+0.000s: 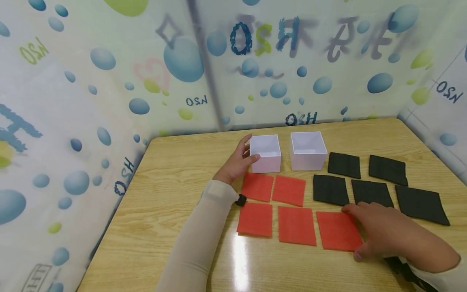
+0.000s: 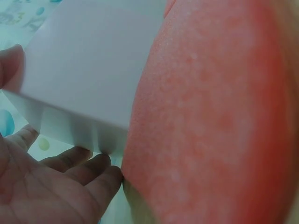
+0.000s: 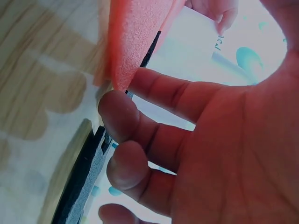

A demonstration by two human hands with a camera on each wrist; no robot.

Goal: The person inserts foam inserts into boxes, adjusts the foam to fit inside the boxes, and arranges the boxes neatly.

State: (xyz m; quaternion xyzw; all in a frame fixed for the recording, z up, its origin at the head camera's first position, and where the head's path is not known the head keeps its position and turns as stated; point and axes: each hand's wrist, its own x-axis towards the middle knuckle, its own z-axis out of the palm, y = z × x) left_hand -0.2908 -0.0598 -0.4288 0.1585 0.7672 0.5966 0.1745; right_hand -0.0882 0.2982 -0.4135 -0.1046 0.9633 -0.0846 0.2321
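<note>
My left hand [image 1: 236,164] holds the left white box [image 1: 267,165], its thumb on the front face and its fingers along the left side. In the left wrist view, the fingertips touch the box's side. My right hand [image 1: 388,229] lies over the right edge of the rightmost red square sheet [image 1: 335,232], thumb near its lower corner. The right wrist view shows bent fingertips against that sheet's edge; no pinch is visible. Other red squares [image 1: 296,225] lie flat to its left and behind, in two rows.
A second white box [image 1: 309,161], its top uncovered, stands right of the held one. Several black square sheets [image 1: 330,190] lie in two rows at the right. A printed curtain [image 1: 233,81] hangs behind the wooden table [image 1: 157,227] and along its sides.
</note>
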